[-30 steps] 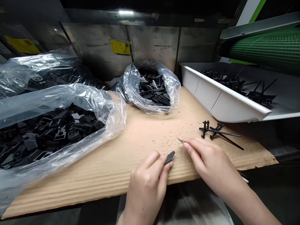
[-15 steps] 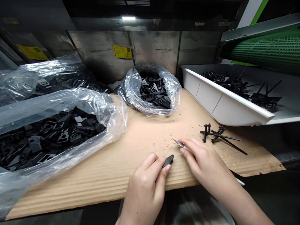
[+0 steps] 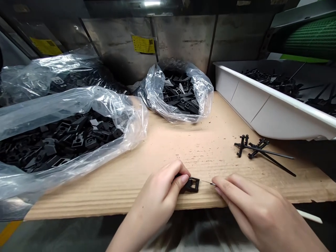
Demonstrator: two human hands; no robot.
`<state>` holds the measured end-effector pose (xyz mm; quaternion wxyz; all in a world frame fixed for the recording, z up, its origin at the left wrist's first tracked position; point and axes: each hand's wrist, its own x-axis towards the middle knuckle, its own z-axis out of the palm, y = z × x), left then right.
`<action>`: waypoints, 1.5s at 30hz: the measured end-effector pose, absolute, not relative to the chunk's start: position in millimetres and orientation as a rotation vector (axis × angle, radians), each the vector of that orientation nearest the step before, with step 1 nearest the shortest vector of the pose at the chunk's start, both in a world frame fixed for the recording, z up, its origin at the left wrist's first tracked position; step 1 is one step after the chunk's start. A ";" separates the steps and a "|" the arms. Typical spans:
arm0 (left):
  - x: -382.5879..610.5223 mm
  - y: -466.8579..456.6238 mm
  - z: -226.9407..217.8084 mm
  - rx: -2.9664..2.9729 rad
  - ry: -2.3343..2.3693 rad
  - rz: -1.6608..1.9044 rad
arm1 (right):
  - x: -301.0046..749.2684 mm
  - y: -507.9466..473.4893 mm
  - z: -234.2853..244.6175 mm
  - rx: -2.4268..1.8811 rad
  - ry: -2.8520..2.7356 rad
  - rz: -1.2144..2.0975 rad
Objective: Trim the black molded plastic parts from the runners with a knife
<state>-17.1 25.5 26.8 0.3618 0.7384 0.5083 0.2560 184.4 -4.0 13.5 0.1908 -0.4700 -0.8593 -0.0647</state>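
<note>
My left hand [image 3: 162, 189] is closed, thumb and fingers pinching a small black plastic part [image 3: 193, 184]. A rectangular opening in the part's end faces right, and the fingers cover the rest. Held between the fingertips of my right hand [image 3: 252, 203] is a thin craft knife [image 3: 212, 183]. Its narrow blade points left at the part, with a small gap between them. Most of its handle is hidden by the hand; a pale strip beyond the wrist looks like the handle's end. Both hands are at the front edge of the cardboard-covered bench [image 3: 118, 182].
Black moulded sprues [image 3: 258, 148] lie right of centre. An open plastic bag [image 3: 131, 129] of black parts is at left, another bag [image 3: 204, 94] at back centre, and a third bag [image 3: 36, 75] behind left. A white tray [image 3: 244, 94] of sprues stands right, below a green roller [image 3: 312, 36].
The black part has turned, so its rectangular opening now shows. My right hand and the knife have moved down and right, the blade lying flatter. The view has shifted slightly.
</note>
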 end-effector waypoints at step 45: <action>-15.6 17.0 18.3 2.032 1.228 0.788 | 173.0 -5.5 17.5 -1.247 -2.495 -0.479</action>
